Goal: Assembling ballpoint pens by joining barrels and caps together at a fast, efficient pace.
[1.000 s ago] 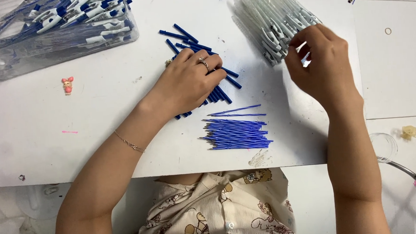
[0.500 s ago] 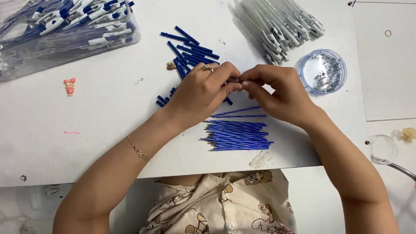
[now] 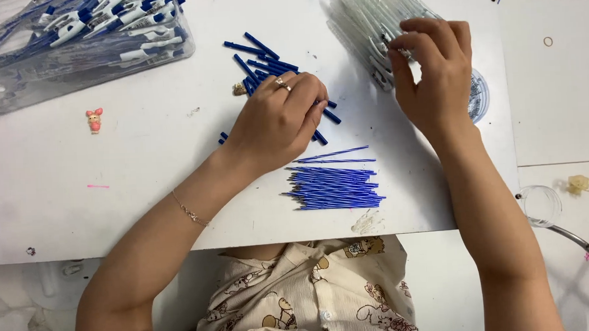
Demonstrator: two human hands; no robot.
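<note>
My left hand, with a ring on one finger, rests palm down on a loose pile of short dark blue pen barrels on the white table; what its fingers grip is hidden. My right hand reaches into a heap of clear pen tubes at the back, fingertips pinching at one of them. A neat bundle of thin blue refills lies near the table's front edge, between my two forearms.
A clear plastic tray of assembled blue-and-white pens sits at the back left. A small pink figure lies on the table. A round clear lid peeks out under my right hand. A second white surface adjoins on the right.
Half a second ago both hands met above the refills. The right hand has since moved back up to the clear tubes, and the left has dropped onto the blue barrels.
</note>
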